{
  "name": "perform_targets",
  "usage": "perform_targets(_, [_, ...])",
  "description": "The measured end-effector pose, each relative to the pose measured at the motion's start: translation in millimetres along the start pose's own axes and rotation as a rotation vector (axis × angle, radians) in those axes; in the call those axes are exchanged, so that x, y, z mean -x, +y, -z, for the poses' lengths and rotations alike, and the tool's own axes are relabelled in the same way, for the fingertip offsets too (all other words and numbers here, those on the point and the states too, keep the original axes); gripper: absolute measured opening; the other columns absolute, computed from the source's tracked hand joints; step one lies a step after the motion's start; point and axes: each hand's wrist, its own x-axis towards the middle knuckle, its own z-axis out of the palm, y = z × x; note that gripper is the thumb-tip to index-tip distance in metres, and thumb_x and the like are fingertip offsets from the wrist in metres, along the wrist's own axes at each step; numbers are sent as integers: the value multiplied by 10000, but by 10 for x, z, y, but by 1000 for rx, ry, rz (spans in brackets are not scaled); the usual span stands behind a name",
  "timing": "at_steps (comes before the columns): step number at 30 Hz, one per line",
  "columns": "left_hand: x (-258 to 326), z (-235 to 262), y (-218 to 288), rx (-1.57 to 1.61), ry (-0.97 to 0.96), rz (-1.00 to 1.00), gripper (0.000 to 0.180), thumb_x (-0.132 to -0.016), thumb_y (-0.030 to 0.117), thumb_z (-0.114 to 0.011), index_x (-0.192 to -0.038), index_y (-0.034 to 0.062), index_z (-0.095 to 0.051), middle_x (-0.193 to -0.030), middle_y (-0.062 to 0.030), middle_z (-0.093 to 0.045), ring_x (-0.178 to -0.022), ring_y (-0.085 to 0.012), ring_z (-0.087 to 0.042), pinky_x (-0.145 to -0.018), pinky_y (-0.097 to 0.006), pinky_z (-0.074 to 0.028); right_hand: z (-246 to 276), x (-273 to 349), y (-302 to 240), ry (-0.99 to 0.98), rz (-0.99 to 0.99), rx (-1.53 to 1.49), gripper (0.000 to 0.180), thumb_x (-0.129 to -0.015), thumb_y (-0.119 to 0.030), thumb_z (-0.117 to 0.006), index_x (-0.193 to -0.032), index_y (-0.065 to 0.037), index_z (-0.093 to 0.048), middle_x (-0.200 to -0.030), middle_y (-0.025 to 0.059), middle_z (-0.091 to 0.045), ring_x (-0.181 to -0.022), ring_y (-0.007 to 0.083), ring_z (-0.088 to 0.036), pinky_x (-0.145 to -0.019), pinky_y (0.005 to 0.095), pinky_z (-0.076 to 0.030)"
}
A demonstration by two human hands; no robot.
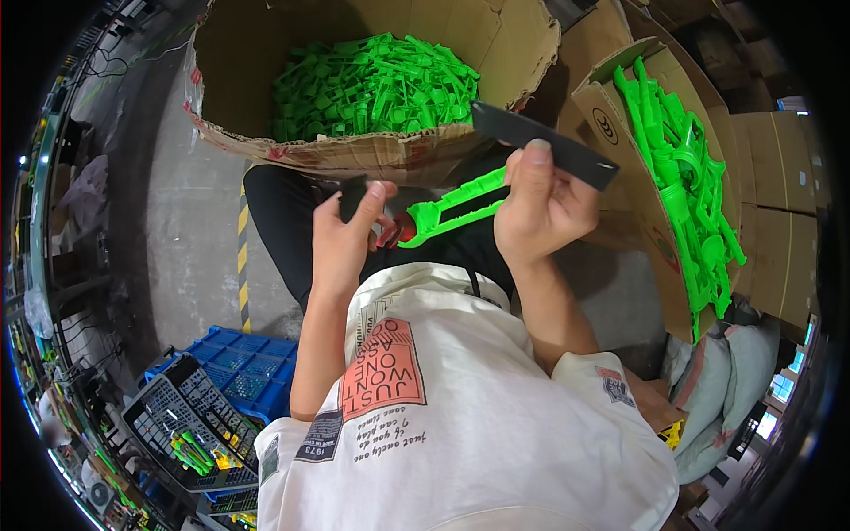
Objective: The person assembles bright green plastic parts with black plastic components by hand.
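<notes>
My right hand [547, 205] is closed around a long, open-framed green plastic part [456, 203] and a flat black rectangular bar [544, 146]. The bar sticks out past the thumb on both sides. Toward my left hand [347, 232] the green part widens into a rounded end. Beside that end, a dark red piece [397, 232] shows at my left fingertips; whether it is fixed to the green part I cannot tell. My left fingers are closed, with something dark between thumb and forefinger, its shape mostly hidden.
Ahead stands a large cardboard box [354, 150] holding a heap of small green plastic parts [381, 87]. A second carton [633, 203] at the right holds longer green parts [686, 186]. Blue [243, 358] and black crates [159, 407] sit at the lower left. Pale sacks [726, 389] lie at the right.
</notes>
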Motion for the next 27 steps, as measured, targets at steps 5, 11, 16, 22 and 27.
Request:
perform_targets(5, [66, -47, -76, 221, -186, 203, 312, -884, 218, -702, -1065, -30, -647, -845, -80, -647, -696, -96, -584, -500, -252, -412, -78, -178, 9, 11, 22, -104, 142, -920, -54, -646, -981, 65, -597, -755, 65, -654, -600, 71, -555, -531, 214, -433])
perform_targets(11, [46, -111, -140, 407, -332, 314, 342, -855, 174, -714, -1112, 0, -572, -880, -90, -657, -663, -116, -570, -498, -242, -398, -104, -231, -12, 5, 22, -108, 101, -964, -68, -562, -939, 22, -523, -576, 63, -532, -451, 105, -433, -455, 285, -404])
perform_targets(16, [-12, -55, -109, 322, -84, 89, 176, -830, 34, -725, -980, -4, -640, -813, -64, -669, -639, -127, -614, -552, -252, -471, -13, -257, 42, -74, 200, 115, 115, -908, -57, -644, -904, 47, -594, -787, 116, -656, -666, 162, -609, -597, 286, -489])
perform_targets(22, [-238, 2, -99, 243, 258, -99, 165, -851, 33, -711, -995, -8, -644, -853, -46, -683, -713, -95, -632, -614, -235, -500, -146, 83, 139, -388, -312, 63, 116, -876, -47, -683, -952, 40, -671, -849, 129, -678, -681, 148, -660, -591, 263, -537])
perform_targets(27, [-271, -15, -213, 235, 307, -127, 162, -879, 76, -699, -1018, 14, -644, -853, -13, -661, -699, -72, -585, -571, -228, -430, -323, 271, 291, -439, -387, 143, 312, -843, -38, -701, -1131, 28, -603, -751, 105, -680, -635, 155, -688, -571, 280, -539])
